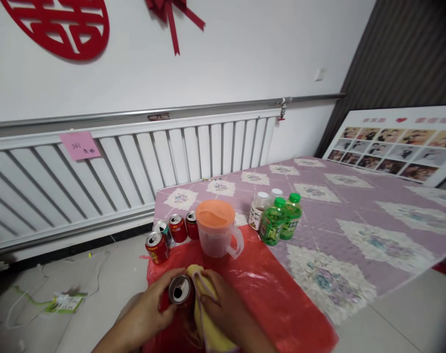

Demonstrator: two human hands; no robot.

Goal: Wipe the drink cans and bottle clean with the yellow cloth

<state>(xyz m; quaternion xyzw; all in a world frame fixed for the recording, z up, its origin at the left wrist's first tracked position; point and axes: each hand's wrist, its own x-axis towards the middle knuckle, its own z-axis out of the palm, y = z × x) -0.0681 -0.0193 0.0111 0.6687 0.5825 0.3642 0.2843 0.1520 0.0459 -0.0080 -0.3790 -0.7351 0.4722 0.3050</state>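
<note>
A soda can (180, 290) with an opened top stands upright near the front edge of a red plastic sheet (267, 289). My left hand (155, 305) is wrapped round the can's left side. In my right hand (223, 299) is a yellow cloth (203, 318), bunched up and pressed near the can's right side, its lower part hanging down. Just beyond the hands stands a clear plastic pitcher (213, 242) with an orange lid and a handle on its right.
Several opened cans (177, 228) line the left edge of the table. Bottles with green caps (273, 223) and white caps (258, 212) stand right of the pitcher. A lilac patterned tablecloth (318, 220) covers the table; a white radiator (179, 154) runs behind. A power strip (66, 303) lies on the floor.
</note>
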